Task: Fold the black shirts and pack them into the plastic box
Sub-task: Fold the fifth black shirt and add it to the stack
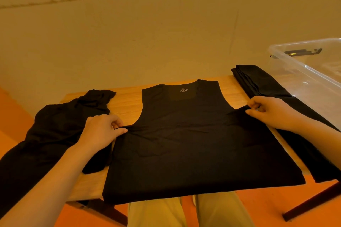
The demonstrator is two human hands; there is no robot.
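A black sleeveless shirt [193, 143] lies spread flat in the middle of a wooden table [127, 101], neckline at the far end and hem hanging just over the near edge. A small pale printed label shows inside the neckline.

The left hand [103, 131] pinches the shirt's left side just below the armhole, thumb and forefinger closed together on a small tuck of fabric. The right hand [271, 112] pinches the matching spot on the right side, fingers curled and clamped on the cloth edge. Both forearms reach in from the near corners.

On the left of the table, a rumpled heap of black shirts [55, 131] sprawls and drapes off the near-left edge, touching the left wrist. On the right, a stack of folded black shirts [258, 83] lies in a long strip running from far to near, passing under the right hand.

At the far right stands a clear plastic box [302, 72], just beside the folded stack; a dark object shows through its far wall, too unclear to name.

Beige trousers [217, 212] show below the table's near edge, over an orange floor [11, 112].
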